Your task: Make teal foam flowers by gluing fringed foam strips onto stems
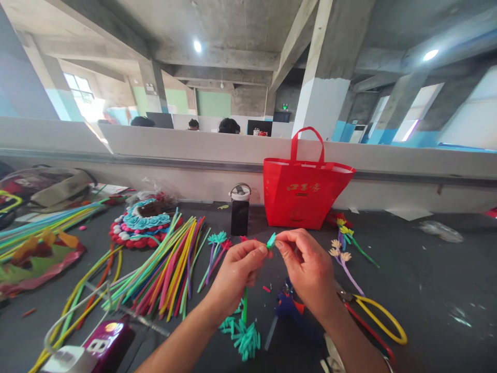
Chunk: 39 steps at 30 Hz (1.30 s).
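Note:
My left hand is closed, its thumb and forefinger pinching a green pipe-cleaner stem that hangs below the fist. Small teal pipe-cleaner pieces stick up from the pinched end. At these pieces, my right hand is closed with thumb and forefinger together; the fingertips hide part of what they grip. Beneath both hands lies a loose pile of short teal pipe-cleaner pieces. Finished teal and red pipe-cleaner flowers lie just beyond my left hand.
Bundled coloured pipe cleaners spread on the left, behind a purple power strip. A phone leans on a bottle beside a red bag. Pliers and pale flowers lie right. Heads show beyond the partition.

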Motion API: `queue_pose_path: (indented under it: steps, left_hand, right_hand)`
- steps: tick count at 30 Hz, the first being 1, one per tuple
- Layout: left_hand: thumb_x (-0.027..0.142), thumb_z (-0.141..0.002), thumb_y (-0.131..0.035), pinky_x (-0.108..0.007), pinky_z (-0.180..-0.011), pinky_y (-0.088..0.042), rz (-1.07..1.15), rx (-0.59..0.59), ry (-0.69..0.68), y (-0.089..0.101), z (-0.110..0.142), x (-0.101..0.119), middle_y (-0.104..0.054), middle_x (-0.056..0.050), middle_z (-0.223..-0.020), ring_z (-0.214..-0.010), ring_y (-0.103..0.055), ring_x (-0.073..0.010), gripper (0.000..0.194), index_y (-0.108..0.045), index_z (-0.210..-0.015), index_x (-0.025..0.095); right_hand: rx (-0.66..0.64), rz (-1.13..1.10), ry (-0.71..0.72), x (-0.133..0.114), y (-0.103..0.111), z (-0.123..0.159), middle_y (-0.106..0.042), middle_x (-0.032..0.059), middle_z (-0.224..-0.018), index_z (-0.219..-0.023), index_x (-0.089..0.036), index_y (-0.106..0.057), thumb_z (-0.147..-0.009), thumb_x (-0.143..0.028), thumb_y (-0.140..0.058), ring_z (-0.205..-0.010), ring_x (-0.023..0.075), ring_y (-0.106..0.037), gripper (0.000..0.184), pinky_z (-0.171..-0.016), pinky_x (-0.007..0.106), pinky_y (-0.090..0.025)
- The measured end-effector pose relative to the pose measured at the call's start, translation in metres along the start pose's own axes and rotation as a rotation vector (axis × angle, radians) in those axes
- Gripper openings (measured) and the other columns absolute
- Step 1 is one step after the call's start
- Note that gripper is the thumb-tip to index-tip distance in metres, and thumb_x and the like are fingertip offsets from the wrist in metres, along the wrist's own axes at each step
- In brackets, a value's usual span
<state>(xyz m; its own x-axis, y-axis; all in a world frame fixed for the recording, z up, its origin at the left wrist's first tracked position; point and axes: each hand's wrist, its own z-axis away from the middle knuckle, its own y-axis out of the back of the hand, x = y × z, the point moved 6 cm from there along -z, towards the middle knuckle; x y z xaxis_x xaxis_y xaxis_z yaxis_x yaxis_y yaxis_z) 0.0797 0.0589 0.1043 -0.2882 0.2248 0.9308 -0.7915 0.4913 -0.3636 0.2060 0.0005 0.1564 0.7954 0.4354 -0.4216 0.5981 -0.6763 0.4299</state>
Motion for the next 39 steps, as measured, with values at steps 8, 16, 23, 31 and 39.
queue_pose_path:
  steps: [8,16,23,31,39]
  left_hand:
    - [0.039,-0.081,-0.072,-0.018,-0.04,-0.009,0.138,-0.045,0.039,0.002,-0.004,-0.006,-0.026,0.011,-0.056,-0.044,-0.013,-0.0028,0.027,-0.061,-0.08,0.015]
    - [0.039,-0.084,-0.07,-0.017,-0.039,-0.01,0.19,-0.089,0.048,0.0,-0.004,-0.004,-0.028,0.011,-0.057,-0.043,-0.015,-0.0023,0.026,-0.06,-0.081,0.015]
    - [0.039,-0.085,-0.069,-0.018,-0.04,-0.01,0.113,-0.101,0.034,-0.002,-0.004,-0.005,-0.022,0.011,-0.056,-0.045,-0.012,-0.0038,0.026,-0.06,-0.079,0.015]
    - [0.041,-0.084,-0.07,-0.02,-0.042,-0.013,0.003,-0.048,-0.082,0.0,-0.002,-0.003,-0.03,0.009,-0.057,-0.047,-0.016,-0.0046,0.028,-0.058,-0.077,0.017]
    - [0.044,-0.088,-0.064,-0.021,-0.049,-0.022,-0.34,0.095,-0.299,0.004,0.002,0.009,-0.037,0.006,-0.061,-0.054,-0.027,-0.0073,0.031,-0.058,-0.076,0.016]
  right_hand:
    - [0.055,-0.078,-0.043,-0.002,0.011,-0.001,-0.069,0.0011,-0.087,-0.101,-0.024,-0.064,-0.095,-0.025,-0.06,-0.073,0.0151,-0.065,0.008,-0.064,0.026,-0.051]
    - [0.046,-0.079,-0.018,-0.004,0.011,0.0,-0.067,0.0003,-0.086,-0.108,-0.024,-0.064,-0.095,-0.021,-0.06,-0.07,0.0138,-0.062,0.014,-0.063,0.026,-0.051]
    - [0.011,-0.045,0.088,-0.011,0.01,-0.002,-0.066,0.0024,-0.094,-0.121,-0.026,-0.063,-0.095,-0.018,-0.06,-0.075,0.0144,-0.062,0.028,-0.063,0.026,-0.051]
    - [-0.012,-0.109,-0.074,-0.003,0.013,-0.004,-0.065,0.0015,-0.086,-0.103,-0.022,-0.068,-0.092,-0.026,-0.063,-0.07,0.0135,-0.058,0.013,-0.056,0.026,-0.046]
    - [-0.06,-0.125,-0.076,-0.003,0.008,-0.003,-0.068,0.0011,-0.089,-0.099,-0.021,-0.068,-0.091,-0.025,-0.063,-0.08,0.0148,-0.061,0.01,-0.07,0.028,-0.048]
